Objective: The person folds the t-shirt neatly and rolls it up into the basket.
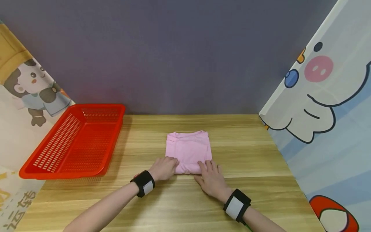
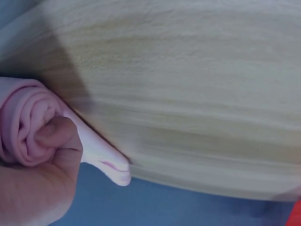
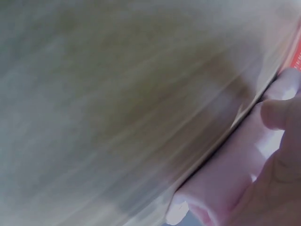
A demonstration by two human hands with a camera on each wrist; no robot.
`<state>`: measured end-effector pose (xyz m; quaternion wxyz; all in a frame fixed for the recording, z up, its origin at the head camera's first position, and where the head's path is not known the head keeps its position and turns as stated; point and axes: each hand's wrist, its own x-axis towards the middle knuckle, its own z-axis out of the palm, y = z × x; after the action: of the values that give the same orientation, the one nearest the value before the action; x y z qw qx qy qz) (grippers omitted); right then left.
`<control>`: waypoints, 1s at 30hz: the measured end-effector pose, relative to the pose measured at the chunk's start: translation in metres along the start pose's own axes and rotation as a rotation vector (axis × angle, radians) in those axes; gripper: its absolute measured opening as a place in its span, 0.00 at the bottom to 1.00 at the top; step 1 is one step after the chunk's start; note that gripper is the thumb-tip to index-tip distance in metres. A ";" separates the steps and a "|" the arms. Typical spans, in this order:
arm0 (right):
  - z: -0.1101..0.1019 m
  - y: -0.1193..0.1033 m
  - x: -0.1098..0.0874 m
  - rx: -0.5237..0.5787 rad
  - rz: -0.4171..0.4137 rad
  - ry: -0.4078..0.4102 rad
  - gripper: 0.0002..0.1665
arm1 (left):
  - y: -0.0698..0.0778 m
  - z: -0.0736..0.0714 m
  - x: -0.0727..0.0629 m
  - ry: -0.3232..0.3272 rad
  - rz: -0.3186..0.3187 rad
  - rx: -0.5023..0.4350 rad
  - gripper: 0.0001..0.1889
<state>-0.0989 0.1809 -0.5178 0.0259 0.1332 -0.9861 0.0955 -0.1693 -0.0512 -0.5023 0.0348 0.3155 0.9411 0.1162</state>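
Observation:
A folded pink shirt (image 1: 189, 149) lies flat on the wooden table, its near edge rolled up into a thick fold. At the roll's left end my left hand (image 1: 164, 168) grips the cloth with curled fingers. The left wrist view shows a digit pressed into the spiral end of the rolled shirt (image 2: 28, 122). My right hand (image 1: 213, 180) rests on the roll's right part, fingers spread and fairly straight over the cloth. In the right wrist view, its thumb (image 3: 275, 114) lies against the side of the roll (image 3: 230, 174).
To the left stands a red plastic basket (image 1: 90, 145) with slotted walls and nothing in it. A grey wall (image 1: 185, 58) closes off the back of the table (image 1: 240, 135). Cartoon-printed panels (image 1: 333, 106) flank both sides. Black bands (image 1: 237, 205) are strapped round both wrists.

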 end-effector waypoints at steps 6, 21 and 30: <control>0.002 -0.003 0.007 -0.088 -0.028 0.026 0.33 | -0.001 0.001 0.010 0.014 -0.077 0.026 0.21; 0.012 0.006 0.020 0.092 -0.005 -0.040 0.30 | -0.009 0.021 -0.003 0.400 0.223 0.450 0.31; 0.005 0.004 0.019 0.101 -0.017 -0.032 0.29 | -0.011 0.033 0.003 0.377 0.261 0.387 0.22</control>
<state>-0.1182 0.1788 -0.5222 0.0041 0.1442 -0.9792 0.1427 -0.1734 -0.0518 -0.5372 -0.2164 0.4076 0.8871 -0.0053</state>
